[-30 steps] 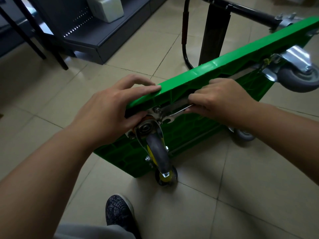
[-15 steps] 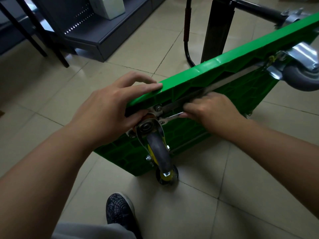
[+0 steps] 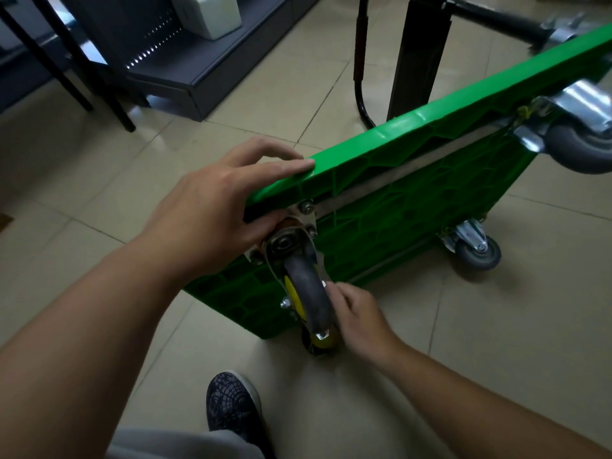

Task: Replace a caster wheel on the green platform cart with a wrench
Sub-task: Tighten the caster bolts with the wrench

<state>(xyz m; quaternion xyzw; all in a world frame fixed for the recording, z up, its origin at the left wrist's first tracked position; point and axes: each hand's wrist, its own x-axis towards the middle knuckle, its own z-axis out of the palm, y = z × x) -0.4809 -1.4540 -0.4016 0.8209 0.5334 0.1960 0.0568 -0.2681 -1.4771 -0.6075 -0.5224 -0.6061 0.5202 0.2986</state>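
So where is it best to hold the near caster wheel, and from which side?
Take the near caster wheel by its metal fork, a finger on each side plate, probably coming from the right, where the right hand is. The green cart stands on edge, so the wheel juts toward you. The tread would roll, and the left hand fills the left.

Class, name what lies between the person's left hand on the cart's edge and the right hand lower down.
In the head view, the near caster wheel, bolted to the green cart, lies between left hand and right hand.
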